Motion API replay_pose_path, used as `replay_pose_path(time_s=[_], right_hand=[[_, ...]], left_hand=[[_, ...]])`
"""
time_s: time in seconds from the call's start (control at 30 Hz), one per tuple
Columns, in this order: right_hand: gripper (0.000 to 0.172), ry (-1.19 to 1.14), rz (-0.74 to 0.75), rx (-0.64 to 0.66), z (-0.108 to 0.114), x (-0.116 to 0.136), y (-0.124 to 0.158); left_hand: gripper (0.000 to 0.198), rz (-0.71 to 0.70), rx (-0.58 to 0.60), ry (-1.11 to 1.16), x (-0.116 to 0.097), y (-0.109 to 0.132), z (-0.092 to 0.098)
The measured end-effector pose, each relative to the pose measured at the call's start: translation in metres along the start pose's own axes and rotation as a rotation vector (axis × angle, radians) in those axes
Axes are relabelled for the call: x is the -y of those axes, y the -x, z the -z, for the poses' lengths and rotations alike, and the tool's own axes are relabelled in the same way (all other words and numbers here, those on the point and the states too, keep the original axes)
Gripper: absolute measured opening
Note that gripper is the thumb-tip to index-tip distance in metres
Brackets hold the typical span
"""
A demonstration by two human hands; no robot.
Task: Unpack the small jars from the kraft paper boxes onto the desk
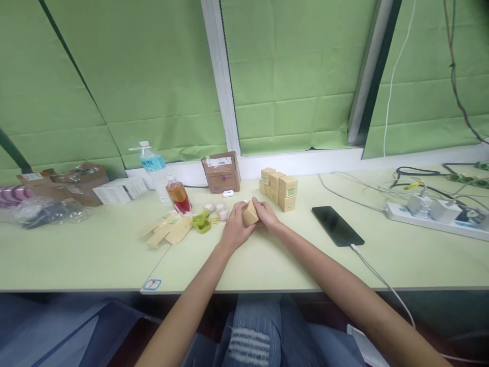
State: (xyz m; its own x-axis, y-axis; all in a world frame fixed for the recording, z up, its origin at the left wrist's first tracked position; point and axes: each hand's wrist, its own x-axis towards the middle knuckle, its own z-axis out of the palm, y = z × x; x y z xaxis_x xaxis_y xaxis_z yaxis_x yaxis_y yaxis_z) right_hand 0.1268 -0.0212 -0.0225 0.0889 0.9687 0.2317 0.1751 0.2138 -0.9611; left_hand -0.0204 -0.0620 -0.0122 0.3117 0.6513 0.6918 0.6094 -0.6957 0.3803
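Between both hands, just above the table, is a small tan cardboard box [250, 215]. My left hand [236, 229] wraps around its left side, and my right hand [266, 216] grips it from the right. Behind them stand several matching small boxes [287, 187], stacked in a block, some with green-edged labels. Left of my left hand lie green plastic pieces [201, 222] and several whitish round items [220, 207]. Flat tan cardboard blanks [173, 232] lie in a loose pile farther left.
A brown carton [222, 176] stands at the back, with a white earphone case [228, 193] before it. Two bottles, one with red drink [179, 196] and one of water [153, 165], stand left. A phone [336, 225] charges near a power strip [439, 216] at right.
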Motion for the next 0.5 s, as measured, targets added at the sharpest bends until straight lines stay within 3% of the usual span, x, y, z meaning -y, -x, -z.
replay_pose_path(time_s=[0.07,0.17,0.27,0.37,0.43,0.5], right_hand=[[0.063,0.109,0.112,-0.019,0.008,0.004,0.003],[0.049,0.327,0.456,-0.006,0.022,0.011,0.008],[0.053,0.564,0.704,0.136,0.025,0.019,0.015],[0.077,0.762,0.739,0.242,0.014,0.024,0.022],[0.092,0.816,0.679,0.245,0.006,0.024,0.023],[0.092,0.824,0.615,0.216,0.002,0.022,0.022]], left_hand=[[0.057,0.038,-0.037,0.024,0.002,-0.001,0.001],[0.046,0.202,-0.132,0.062,0.004,-0.004,0.004],[0.064,0.428,-0.277,0.185,0.008,-0.006,0.009],[0.077,0.585,-0.327,0.374,0.012,-0.007,0.012],[0.078,0.589,-0.266,0.502,0.013,-0.006,0.013],[0.076,0.537,-0.161,0.585,0.014,-0.005,0.011]])
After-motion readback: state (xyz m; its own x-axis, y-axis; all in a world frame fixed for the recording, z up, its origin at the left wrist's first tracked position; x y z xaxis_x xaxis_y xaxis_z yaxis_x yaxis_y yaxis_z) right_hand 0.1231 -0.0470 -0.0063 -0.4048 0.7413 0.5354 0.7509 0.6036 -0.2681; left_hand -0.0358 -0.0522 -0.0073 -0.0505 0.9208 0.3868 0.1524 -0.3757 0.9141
